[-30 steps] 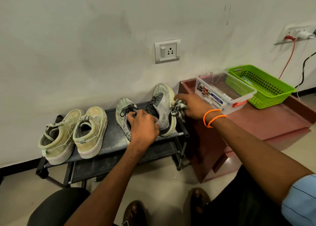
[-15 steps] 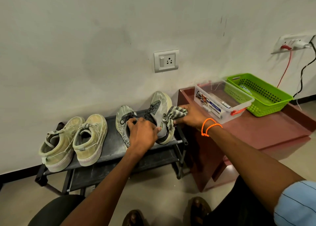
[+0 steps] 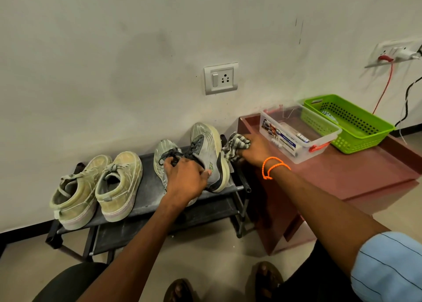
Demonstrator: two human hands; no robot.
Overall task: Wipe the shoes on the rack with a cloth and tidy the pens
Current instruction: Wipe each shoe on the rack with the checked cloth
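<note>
On the black shoe rack [image 3: 148, 187] stand two dusty beige sneakers [image 3: 98, 187] at the left and two grey running shoes at the right. My left hand [image 3: 185, 178] grips the right grey shoe [image 3: 210, 151] at its collar, tipping it onto its side; the other grey shoe [image 3: 163, 155] lies partly under that hand. My right hand [image 3: 253, 151] holds a bunched striped cloth [image 3: 235, 145] against the sole side of the tipped shoe. A pen [image 3: 301, 137] lies inside the clear plastic box [image 3: 324, 141] on the low red table.
A green plastic basket [image 3: 365, 132] sits behind the clear box on the red table [image 3: 342, 176]. A wall socket [image 3: 221, 79] is above the rack; cables hang from a plug at the far right. My sandalled feet and a black seat edge are at the bottom.
My right hand with the cloth has slid along the right side of the tipped grey shoe. My left hand keeps its hold on the shoe.
</note>
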